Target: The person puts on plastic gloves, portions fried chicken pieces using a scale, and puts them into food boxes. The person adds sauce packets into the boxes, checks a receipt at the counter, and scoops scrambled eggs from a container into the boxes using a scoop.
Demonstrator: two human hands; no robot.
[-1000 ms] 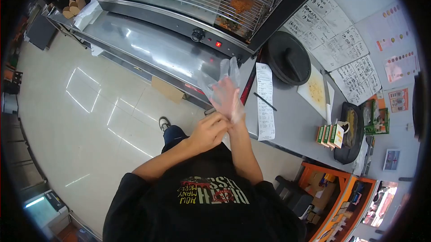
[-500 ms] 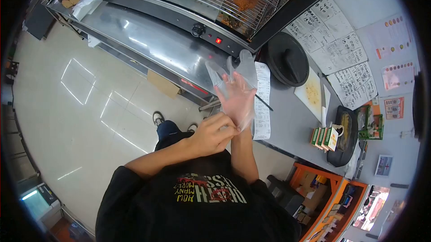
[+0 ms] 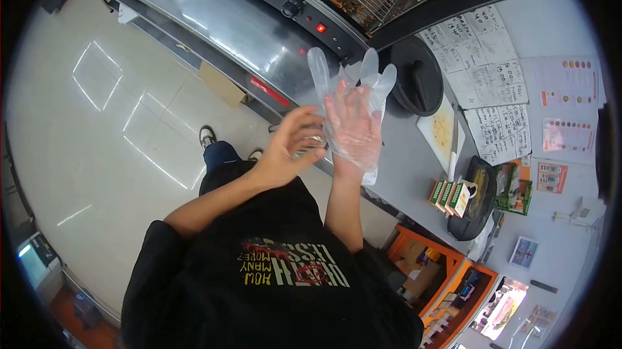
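Observation:
My right hand (image 3: 355, 125) is inside a clear plastic glove, palm in view and fingers spread. The glove's finger ends (image 3: 318, 67) stick up beyond my fingertips, loose and unfilled. At its left, my bare left hand (image 3: 289, 145) has its fingers curved and apart, with nothing seen in its grasp. Its fingertips are close to the glove's side; whether they touch it is unclear. Behind the gloved hand, a paper receipt (image 3: 370, 177) is mostly hidden.
A heated display cabinet (image 3: 291, 8) stands over a steel shelf (image 3: 214, 19). On the grey counter (image 3: 405, 168) are a black lidded pot (image 3: 414, 77), a cutting board (image 3: 437, 130) with a knife (image 3: 454, 148), small boxes (image 3: 448, 197) and a black tray (image 3: 473, 210).
My left hand has let go of the glove's cuff and moved left, its fingers opening. The glove sits lower on my right hand, which has moved up and slightly right. The view has shifted.

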